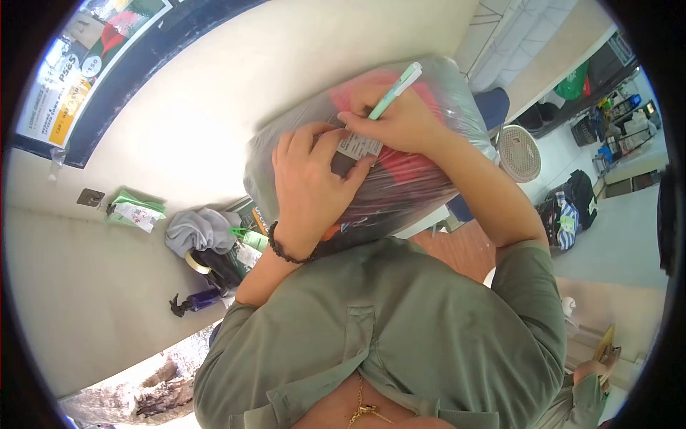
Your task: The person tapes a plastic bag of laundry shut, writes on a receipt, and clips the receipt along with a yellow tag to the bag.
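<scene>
A large plastic-wrapped bundle (pixel 421 175) fills the space in front of me, with red and dark contents showing through the clear film. On top of it lies a small printed paper label (pixel 361 147). My left hand (pixel 312 175), a dark beaded bracelet at its wrist, rests on the bundle, its bent fingers and thumb holding the label's edges. Pinched in my right hand (pixel 400 121) is a light green pen (pixel 397 89), tilted, its lower end over the label. The pen's tip is hidden behind my fingers.
Left of the bundle lie a grey cloth (pixel 200 232), a tape roll (pixel 198 262) and a dark blue spray bottle (pixel 194 303). Green and white papers (pixel 136 210) hang on the wall. A woven basket (pixel 519 153) stands at the right; bags (pixel 572 207) sit farther off.
</scene>
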Available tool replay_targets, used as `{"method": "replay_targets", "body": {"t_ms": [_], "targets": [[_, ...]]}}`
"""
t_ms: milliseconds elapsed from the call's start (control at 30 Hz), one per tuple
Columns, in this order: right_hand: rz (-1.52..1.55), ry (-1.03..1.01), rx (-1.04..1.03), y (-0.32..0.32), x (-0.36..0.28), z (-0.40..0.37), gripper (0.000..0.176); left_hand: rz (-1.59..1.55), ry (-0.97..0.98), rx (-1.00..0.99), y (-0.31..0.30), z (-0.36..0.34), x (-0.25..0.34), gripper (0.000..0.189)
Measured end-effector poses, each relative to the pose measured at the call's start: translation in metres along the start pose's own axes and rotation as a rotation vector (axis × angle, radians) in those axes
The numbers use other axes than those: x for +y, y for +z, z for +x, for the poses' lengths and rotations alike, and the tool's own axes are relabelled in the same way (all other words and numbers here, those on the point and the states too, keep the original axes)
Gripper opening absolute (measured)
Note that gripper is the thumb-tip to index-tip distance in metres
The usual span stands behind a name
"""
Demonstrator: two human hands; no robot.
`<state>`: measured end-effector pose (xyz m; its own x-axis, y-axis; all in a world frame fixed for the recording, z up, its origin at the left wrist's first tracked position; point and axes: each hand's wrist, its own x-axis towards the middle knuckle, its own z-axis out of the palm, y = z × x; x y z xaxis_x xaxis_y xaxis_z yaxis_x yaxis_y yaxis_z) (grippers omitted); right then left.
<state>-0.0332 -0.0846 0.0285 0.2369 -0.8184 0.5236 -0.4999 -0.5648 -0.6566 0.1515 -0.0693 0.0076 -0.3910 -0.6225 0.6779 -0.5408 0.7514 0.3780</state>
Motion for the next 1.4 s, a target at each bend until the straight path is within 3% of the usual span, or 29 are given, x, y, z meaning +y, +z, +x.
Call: {"method": "replay_targets", "body": {"t_ms": [100, 500, 600, 800, 900, 1000, 1100, 1200, 1300, 1400], "targets": [[-0.032, 0.051, -0.072, -0.0041, 0.0009, 0.0003, 0.024, 0.000, 0.004, -0.001, 0.0019, -0.0010, -0.0021, 0.039], [-0.028, 0.022, -0.011, -0.0022, -0.0002, 0.0004, 0.018, 0.000, 0.005, 0.006, 0.0016, -0.0014, -0.0019, 0.040], [0.024, 0.118, 0.016, -0.0015, -0.0009, -0.0004, 0.018, -0.006, 0.006, 0.012, 0.0014, -0.0014, -0.0019, 0.039], [-0.028, 0.040, -0.022, -0.0024, -0.0012, -0.0012, 0.016, -0.007, 0.000, -0.001, -0.0003, -0.0003, -0.0011, 0.038], [0.019, 0.035, 0.002, 0.0004, -0.0004, -0.0014, 0.030, -0.006, 0.003, -0.004, 0.0001, -0.0005, -0.0016, 0.039], [-0.082, -0.020, 0.018, -0.0007, 0.0000, -0.0008, 0.016, -0.004, 0.006, -0.002, 0.0012, -0.0013, -0.0025, 0.040], [-0.009, 0.097, 0.020, -0.0018, 0.0003, -0.0009, 0.015, -0.012, -0.003, 0.002, -0.0002, -0.0004, -0.0009, 0.038], [-0.036, 0.015, 0.036, -0.0012, -0.0004, -0.0004, 0.013, -0.011, -0.008, -0.002, -0.0006, -0.0007, -0.0007, 0.038], [-0.036, 0.043, -0.004, -0.0005, 0.0009, -0.0013, 0.030, -0.012, -0.011, -0.003, 0.0000, -0.0008, -0.0010, 0.038], [-0.013, 0.055, 0.024, 0.0011, 0.0023, -0.0007, 0.028, -0.009, -0.013, -0.006, 0.0000, -0.0008, -0.0007, 0.038]]}}
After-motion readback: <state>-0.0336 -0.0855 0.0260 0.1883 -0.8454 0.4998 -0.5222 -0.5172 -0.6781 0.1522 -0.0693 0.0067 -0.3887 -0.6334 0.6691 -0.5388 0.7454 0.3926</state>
